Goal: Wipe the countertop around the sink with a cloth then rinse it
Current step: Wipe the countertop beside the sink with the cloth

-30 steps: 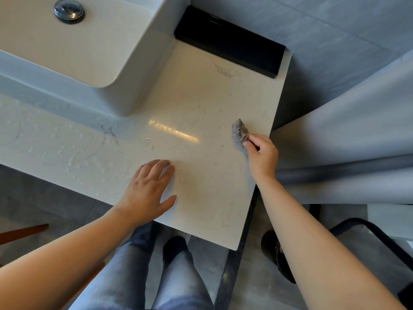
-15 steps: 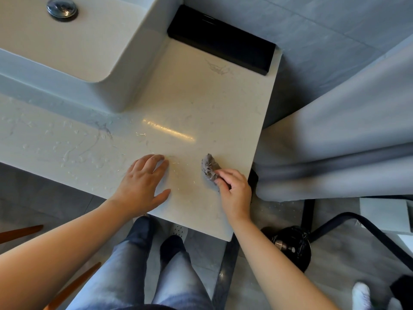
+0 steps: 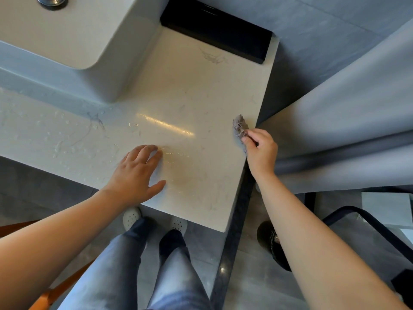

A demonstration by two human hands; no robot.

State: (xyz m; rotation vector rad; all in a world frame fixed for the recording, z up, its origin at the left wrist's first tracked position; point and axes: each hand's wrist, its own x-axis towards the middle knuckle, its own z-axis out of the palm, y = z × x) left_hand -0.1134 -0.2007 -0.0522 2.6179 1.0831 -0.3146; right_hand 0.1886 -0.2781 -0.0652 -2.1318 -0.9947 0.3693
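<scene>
The pale stone counter (image 3: 190, 86) fills the middle of the view, running from the left edge to a square corner near the person's legs. A streak of light glints on its middle, and water drops and smears lie on its left part, in front of the sink. The white sink (image 3: 93, 41) sits on top of the counter at the upper left, with its metal drain (image 3: 52, 0) just showing at the top edge. To the right hangs a grey curtain (image 3: 346, 108), its folds close against the counter's right edge. A black box (image 3: 214, 30) lies along the far end of the counter, between the sink and the wall. Below the counter are the person's legs in blue jeans (image 3: 138, 265) and white perforated shoes (image 3: 131, 217) on the grey floor. A round black bin (image 3: 268, 242) stands on the floor behind the right forearm.

The left hand (image 3: 136, 175) lies flat on the counter near its front edge, fingers spread and gripping nothing. The right hand (image 3: 260, 151) is at the counter's right edge, its fingers curled tight around a small grey cloth (image 3: 239, 127). The bunched cloth sticks out beyond the fingertips and presses on the counter just beside the edge, close to the curtain and well apart from the sink.
</scene>
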